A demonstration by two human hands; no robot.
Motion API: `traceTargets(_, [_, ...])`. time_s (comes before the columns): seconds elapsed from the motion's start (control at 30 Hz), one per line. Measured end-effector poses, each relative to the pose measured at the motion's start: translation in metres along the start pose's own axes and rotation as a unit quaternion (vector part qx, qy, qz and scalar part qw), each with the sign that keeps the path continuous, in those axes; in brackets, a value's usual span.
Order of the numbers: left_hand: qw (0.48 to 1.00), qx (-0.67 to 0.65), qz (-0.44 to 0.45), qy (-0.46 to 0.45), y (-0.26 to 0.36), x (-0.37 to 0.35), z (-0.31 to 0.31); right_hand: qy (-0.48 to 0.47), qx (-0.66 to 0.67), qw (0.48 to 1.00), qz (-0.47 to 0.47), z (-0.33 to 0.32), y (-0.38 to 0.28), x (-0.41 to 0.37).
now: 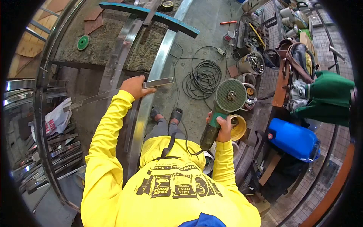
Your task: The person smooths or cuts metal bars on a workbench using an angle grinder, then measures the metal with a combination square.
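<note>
Yellow "SNOW WHITE" shirt (170, 187) is showing below; left hand (133, 87) is gripping a flat steel strip (160, 81), right hand (224, 126) is clasping a round-disc grinder (228, 96).

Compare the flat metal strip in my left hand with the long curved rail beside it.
The flat metal strip is short and straight; the curved rail is far longer and bowed. The left hand grips the strip, which lies crosswise; the rail runs away from the person, under a blue bar. Both are bare, shiny metal. The right hand holds the angle grinder clear of both.
</note>
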State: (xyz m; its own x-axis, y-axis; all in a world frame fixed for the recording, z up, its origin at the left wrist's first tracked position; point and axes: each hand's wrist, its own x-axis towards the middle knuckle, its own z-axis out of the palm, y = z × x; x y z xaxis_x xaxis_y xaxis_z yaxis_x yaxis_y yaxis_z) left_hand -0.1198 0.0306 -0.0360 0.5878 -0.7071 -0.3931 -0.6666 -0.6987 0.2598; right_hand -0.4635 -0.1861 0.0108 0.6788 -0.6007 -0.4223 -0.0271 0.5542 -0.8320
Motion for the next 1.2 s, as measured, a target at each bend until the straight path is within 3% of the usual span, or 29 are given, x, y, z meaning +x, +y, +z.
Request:
traceTargets(0.17, [1.0,-0.01,-0.008,0.012,0.024,0.008,0.002,-0.091,0.085,0.992,-0.03,-0.02,0.003,-0.002])
traceTargets(0.27, [0.994,-0.042,0.036,0.091,0.026,0.008,0.009,-0.154,0.037,0.985,-0.064,-0.049,0.011,0.002])
traceTargets(0.33, [0.988,-0.04,0.061,0.135,0.029,0.006,0.006,-0.147,0.12,0.982,-0.024,-0.054,0.011,-0.001])
traceTargets(0.43, [0.953,0.011,0.125,0.277,0.058,-0.015,0.001,-0.178,0.177,0.968,-0.001,-0.076,0.023,0.002])
traceTargets(0.5, [0.938,-0.135,0.183,0.261,0.103,-0.044,-0.001,-0.187,0.231,0.955,0.016,-0.074,0.029,-0.001])
traceTargets(0.53, [0.938,-0.226,0.178,0.191,0.124,-0.058,0.009,-0.184,0.223,0.957,-0.015,-0.069,0.03,0.0])
traceTargets(0.6, [0.935,-0.253,0.226,0.105,0.159,-0.084,0.023,-0.183,0.202,0.959,-0.079,-0.057,0.027,0.008])
traceTargets(0.67, [0.899,-0.389,0.168,-0.109,0.184,-0.1,0.05,-0.177,0.181,0.964,-0.084,-0.056,0.039,0.014])
traceTargets(0.7, [0.887,-0.393,0.154,-0.185,0.196,-0.106,0.064,-0.175,0.169,0.966,-0.085,-0.054,0.042,0.016])
traceTargets(0.73, [0.885,-0.381,0.169,-0.21,0.208,-0.112,0.069,-0.146,0.181,0.968,-0.09,-0.043,0.04,0.015])
traceTargets(0.77, [0.86,-0.453,0.11,-0.21,0.216,-0.114,0.073,-0.118,0.192,0.97,-0.096,-0.027,0.037,0.015])
traceTargets(0.8, [0.845,-0.488,0.113,-0.186,0.22,-0.112,0.079,-0.088,0.202,0.97,-0.101,-0.017,0.035,0.016])
traceTargets(0.93, [0.823,-0.55,0.091,-0.108,0.231,-0.112,0.102,-0.103,0.098,0.989,-0.03,-0.031,0.031,0.034])
traceTargets(1.03, [0.857,-0.473,0.087,-0.187,0.219,-0.109,0.084,-0.076,0.08,0.993,0.034,-0.026,0.022,0.04])
traceTargets(1.07, [0.876,-0.395,0.123,-0.247,0.206,-0.104,0.057,-0.074,0.082,0.992,0.053,-0.025,0.02,0.043])
traceTargets(1.1, [0.893,-0.34,0.17,-0.243,0.189,-0.096,0.046,-0.07,0.083,0.991,0.073,-0.026,0.017,0.044])
traceTargets(1.13, [0.917,-0.328,0.149,-0.172,0.167,-0.09,0.025,-0.065,0.073,0.992,0.086,-0.026,0.014,0.045])
traceTargets(1.2, [0.951,-0.256,0.111,0.137,0.107,-0.057,0.006,-0.052,0.058,0.992,0.104,-0.027,0.009,0.047])
